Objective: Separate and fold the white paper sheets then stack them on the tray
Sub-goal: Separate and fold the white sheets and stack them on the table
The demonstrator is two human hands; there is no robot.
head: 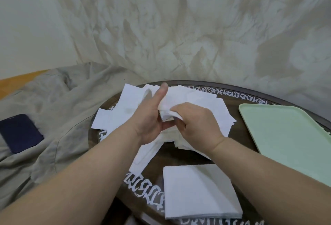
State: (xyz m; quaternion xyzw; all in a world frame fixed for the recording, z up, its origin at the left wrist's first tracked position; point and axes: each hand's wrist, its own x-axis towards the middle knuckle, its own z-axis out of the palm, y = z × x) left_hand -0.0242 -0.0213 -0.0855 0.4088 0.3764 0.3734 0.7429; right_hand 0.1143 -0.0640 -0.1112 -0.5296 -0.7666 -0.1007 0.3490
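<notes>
- Head view: we see 2 bare hands meeting over a round dark table (238, 135) with white lettering around its rim.
- The left hand (150, 117) has its thumb raised toward 12 o'clock and its fingers curled under a crumpled white sheet (165, 112), grasping it.
- The right hand (195, 122) pinches the same sheet from the 3 o'clock side, its fingers bent down onto the paper.
- Beneath both hands lies a loose pile of white sheets (206, 102), spread across the table's middle and reaching toward 9 and 12 o'clock.
- At 6 o'clock of the hands, a folded stack (198, 190) of white paper rests flat near the table's close edge.
- The pale green tray (290, 138) sits at 3 o'clock, partly on the table and apart from the pile, with no sheet visible on it.
- At 9 o'clock, a dark blue phone (19, 133) lies on rumpled beige cloth (59, 102).
</notes>
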